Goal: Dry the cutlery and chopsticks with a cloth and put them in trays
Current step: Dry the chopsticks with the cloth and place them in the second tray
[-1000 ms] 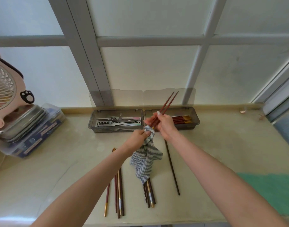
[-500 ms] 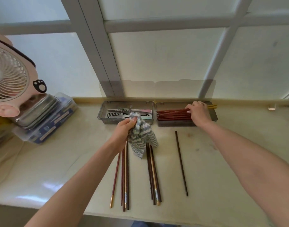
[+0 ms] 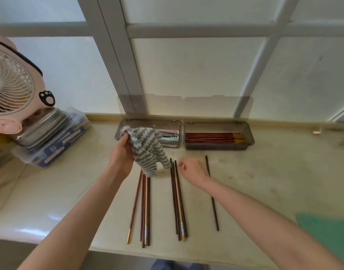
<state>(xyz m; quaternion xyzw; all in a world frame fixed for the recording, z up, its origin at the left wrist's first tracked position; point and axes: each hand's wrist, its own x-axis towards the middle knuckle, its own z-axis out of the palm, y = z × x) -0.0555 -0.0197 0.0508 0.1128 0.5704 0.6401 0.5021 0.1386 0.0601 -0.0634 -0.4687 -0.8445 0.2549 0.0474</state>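
Now L grip [image 3: 121, 156] holds cloth [image 3: 147, 149], R grip [image 3: 192, 169] loose, empty, beside chopsticks [image 3: 179, 201]; blue box [image 3: 56, 147] labels blurry.

The left forearm [image 3: 75, 209] and right forearm [image 3: 255, 209] are bare along all that shows, as are the left hand [image 3: 121, 152] and the blurred right hand [image 3: 192, 169]. Below the tabletop [image 3: 264, 182] edge peeks blue fabric [image 3: 175, 265], seemingly clothing.

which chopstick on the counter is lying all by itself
The dark chopstick farthest right, crossed by the right hand's wrist. The rest lie in a middle bunch and a left bunch.
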